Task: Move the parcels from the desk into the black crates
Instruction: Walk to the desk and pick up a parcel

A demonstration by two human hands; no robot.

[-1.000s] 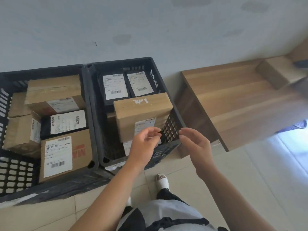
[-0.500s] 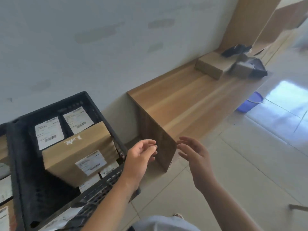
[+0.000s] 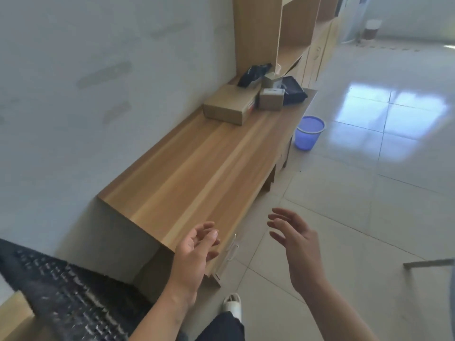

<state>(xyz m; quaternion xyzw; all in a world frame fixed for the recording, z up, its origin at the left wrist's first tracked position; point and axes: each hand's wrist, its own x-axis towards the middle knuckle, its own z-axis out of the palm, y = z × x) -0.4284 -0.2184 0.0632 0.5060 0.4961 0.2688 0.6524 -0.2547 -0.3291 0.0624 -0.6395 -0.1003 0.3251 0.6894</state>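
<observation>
L hand (image 3: 194, 252) & R hand (image 3: 299, 242): grip released, fingers loosely spread, holding nothing, above near end of table (image 3: 197, 173). Parcels (image 3: 231, 104) at far end.

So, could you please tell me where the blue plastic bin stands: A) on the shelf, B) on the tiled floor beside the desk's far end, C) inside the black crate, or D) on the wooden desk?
B: the blue plastic bin stands on the tiled floor beside the far end of the wooden desk.

View swung from crates to desk (image 3: 197, 173); both hands (image 3: 194, 252) drew apart, empty.
</observation>
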